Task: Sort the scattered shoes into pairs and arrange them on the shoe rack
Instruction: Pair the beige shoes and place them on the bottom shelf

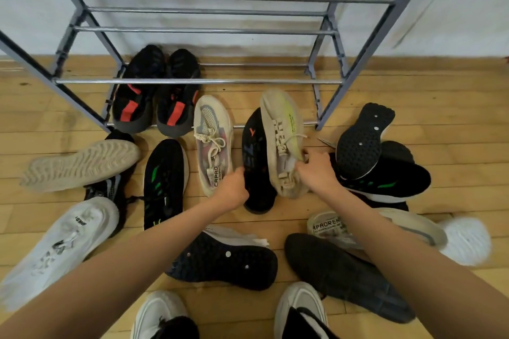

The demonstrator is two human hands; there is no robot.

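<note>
Wood plank floor [454, 85], light tan. White wall [248, 44] behind, scuffed near base. Even indoor light.

A wooden floor [261, 224] of pale, honey-coloured boards fills the near and middle ground, its planks running left to right, with scuffs and small dark specks on the left side. At the far edge it meets a white wall [248, 41], where a grubby line marks the join. On the far right, a loose fold of white fabric [429, 5] hangs slantwise against the wall.
</note>
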